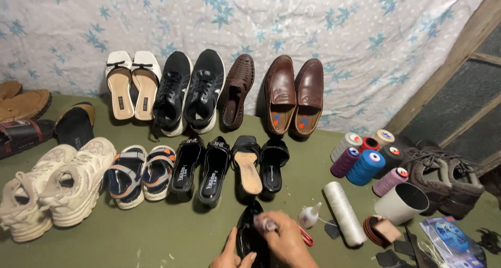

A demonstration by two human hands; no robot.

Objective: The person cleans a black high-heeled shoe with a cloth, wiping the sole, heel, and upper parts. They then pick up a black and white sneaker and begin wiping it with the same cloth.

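While the left hand [233, 256] is steadying the glossy black shoe [249, 235] at the near edge of the green floor cloth [172, 236], the right hand [286, 237], fingers curled around a small pale object [265, 224], is pressing on the upper, where short, even strokes suit.

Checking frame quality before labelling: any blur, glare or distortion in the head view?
Head view: right hand motion-blurred over the glossy black shoe, which shows a slight sheen; left hand cut by the bottom edge; rows of shoes sharp, evenly lit; wide-angle bending at the edges.
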